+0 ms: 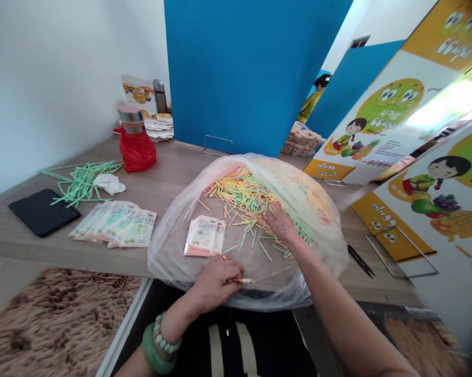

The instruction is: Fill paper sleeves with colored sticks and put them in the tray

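A big clear plastic bag (173,246) lies open on the wooden table (173,173), holding a heap of coloured straws (244,196) in yellow, green and orange. My left hand (216,283) rests at the bag's near rim, fingers closed on a small bundle of straws (239,281). My right hand (283,225) reaches inside the bag, fingers down in the straw heap; whether they are closed I cannot make out. A small stack of printed packets (205,236) lies inside the bag between both hands.
More printed packets (116,225) and a black tablet (43,211) lie at left, with green straws (82,178), a crumpled tissue (109,183) and a red bag with a flask (136,141) behind. Black tweezers (360,261) lie right. Printed boards (436,173) stand right. A person sits beyond the blue partition (251,68).
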`<state>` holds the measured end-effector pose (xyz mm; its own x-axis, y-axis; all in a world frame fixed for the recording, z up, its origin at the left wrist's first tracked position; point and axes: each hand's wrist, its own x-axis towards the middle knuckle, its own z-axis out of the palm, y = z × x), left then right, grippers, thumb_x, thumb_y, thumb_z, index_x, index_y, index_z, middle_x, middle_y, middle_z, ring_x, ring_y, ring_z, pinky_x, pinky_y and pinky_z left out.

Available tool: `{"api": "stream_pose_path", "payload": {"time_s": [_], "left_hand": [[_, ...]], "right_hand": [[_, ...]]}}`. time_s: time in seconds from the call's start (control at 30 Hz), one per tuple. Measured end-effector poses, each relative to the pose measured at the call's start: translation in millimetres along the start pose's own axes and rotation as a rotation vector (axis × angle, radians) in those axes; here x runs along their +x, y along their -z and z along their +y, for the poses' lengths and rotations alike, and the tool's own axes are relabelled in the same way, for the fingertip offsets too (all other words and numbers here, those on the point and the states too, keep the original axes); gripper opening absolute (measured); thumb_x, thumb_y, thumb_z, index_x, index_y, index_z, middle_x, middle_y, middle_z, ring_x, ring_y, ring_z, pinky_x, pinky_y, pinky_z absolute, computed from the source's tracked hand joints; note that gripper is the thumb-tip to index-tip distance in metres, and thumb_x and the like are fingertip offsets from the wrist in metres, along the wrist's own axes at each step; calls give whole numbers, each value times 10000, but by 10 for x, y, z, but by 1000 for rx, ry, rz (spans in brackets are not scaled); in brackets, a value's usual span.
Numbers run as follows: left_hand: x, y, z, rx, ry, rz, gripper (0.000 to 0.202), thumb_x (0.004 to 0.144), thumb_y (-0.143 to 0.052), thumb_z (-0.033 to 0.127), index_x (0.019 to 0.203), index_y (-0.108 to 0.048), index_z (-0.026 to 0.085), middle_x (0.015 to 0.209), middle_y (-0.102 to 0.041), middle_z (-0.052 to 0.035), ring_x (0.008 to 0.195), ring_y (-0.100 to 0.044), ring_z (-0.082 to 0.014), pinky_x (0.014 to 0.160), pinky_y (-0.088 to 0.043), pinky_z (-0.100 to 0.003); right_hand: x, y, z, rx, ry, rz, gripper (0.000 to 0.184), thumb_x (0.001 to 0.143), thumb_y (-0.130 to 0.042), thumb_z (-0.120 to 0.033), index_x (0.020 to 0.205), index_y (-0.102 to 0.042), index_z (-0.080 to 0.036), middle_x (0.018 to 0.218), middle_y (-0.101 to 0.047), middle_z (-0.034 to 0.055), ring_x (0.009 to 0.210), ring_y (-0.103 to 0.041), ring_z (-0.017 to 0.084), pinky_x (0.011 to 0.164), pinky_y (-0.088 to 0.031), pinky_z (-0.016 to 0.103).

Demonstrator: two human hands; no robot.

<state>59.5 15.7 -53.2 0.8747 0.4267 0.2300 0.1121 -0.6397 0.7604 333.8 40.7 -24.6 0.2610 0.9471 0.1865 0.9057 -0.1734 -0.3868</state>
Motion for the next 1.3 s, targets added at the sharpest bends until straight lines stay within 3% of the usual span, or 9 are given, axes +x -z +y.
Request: {"api": "stream_pose_path", "payload": {"time_s": [0.17, 0.27, 0.4, 0.57, 0.73, 0.87, 1.0, 1.13, 1.3], "left_hand": [[8, -27, 9, -43, 51, 43, 140, 805, -643, 117, 680, -609, 168, 770, -704, 2, 777, -612, -161, 753, -379, -298], [-17, -37, 60, -99, 114, 159, 134, 836, -616, 141, 707, -624, 177, 860, -729, -24, 807, -636, -168, 767, -435, -302], [37, 3, 156, -82, 95, 318, 122, 885, -596, 198, 771, -634, 181, 1251, -669, -119, 1179, -605, -242, 1000, -461, -387], [353, 47, 210, -34, 2, 287, 148, 907, -590, 231, 772, -622, 179, 1476, -514, -166, 1449, -374, -284, 1183, -320, -486], [462, 72, 271, -285, 66, 254, 116, 898, -599, 261, 893, -689, 188, 1398, -601, -128, 1333, -526, -249, 1131, -400, -426], [383, 110, 238, -555, 330, 566, 149, 720, -744, 243, 854, -707, 189, 1042, -726, -45, 980, -664, -193, 896, -514, -296], [379, 24, 151, -701, 591, 708, 241, 582, -704, 129, 814, -651, 167, 699, -631, 49, 638, -563, -107, 647, -462, -213], [380, -78, 128, -636, 600, 700, 448, 618, -658, 121, 1062, -631, 175, 868, -684, 17, 793, -622, -141, 763, -491, -242], [284, -44, 123, -529, 485, 646, 368, 851, -607, 325, 1192, -604, 186, 1097, -694, -49, 1019, -625, -189, 940, -468, -307]], "right_hand": [[-211, -60, -185, 467, -30, 193, 101, 866, -438, -307, 916, -493, -240, 862, -666, 61, 855, -618, 246, 851, -471, 403], [-475, -221, -397, 785, -91, 239, 95, 894, -454, -347, 903, -435, -254, 748, -637, -5, 760, -613, 208, 791, -475, 357], [-801, -439, -558, 742, -52, 129, 109, 860, -498, -298, 953, -513, -243, 827, -623, 3, 780, -583, 201, 757, -453, 331], [-919, -497, -563, 699, 54, 21, 220, 880, -490, -287, 1075, -579, -235, 914, -653, 28, 822, -586, 205, 760, -456, 325], [-928, -439, -584, 763, 36, 62, 140, 837, -534, -325, 924, -563, -220, 831, -636, 29, 738, -560, 198, 676, -447, 310], [-930, -367, -588, 864, -36, 103, 64, 855, -482, -269, 844, -537, -237, 802, -618, 2, 790, -573, 192, 734, -447, 305], [-925, -353, -566, 854, -85, 23, 32, 843, -474, -238, 832, -503, -248, 755, -604, -15, 728, -564, 182, 690, -436, 292], [-961, -366, -548, 823, -6, -24, 81, 862, -485, -251, 922, -539, -261, 778, -589, -23, 748, -561, 182, 706, -439, 295], [-995, -329, -554, 839, -18, -66, 92, 883, -471, -274, 912, -557, -257, 738, -577, -29, 710, -562, 180, 702, -452, 306]]}}
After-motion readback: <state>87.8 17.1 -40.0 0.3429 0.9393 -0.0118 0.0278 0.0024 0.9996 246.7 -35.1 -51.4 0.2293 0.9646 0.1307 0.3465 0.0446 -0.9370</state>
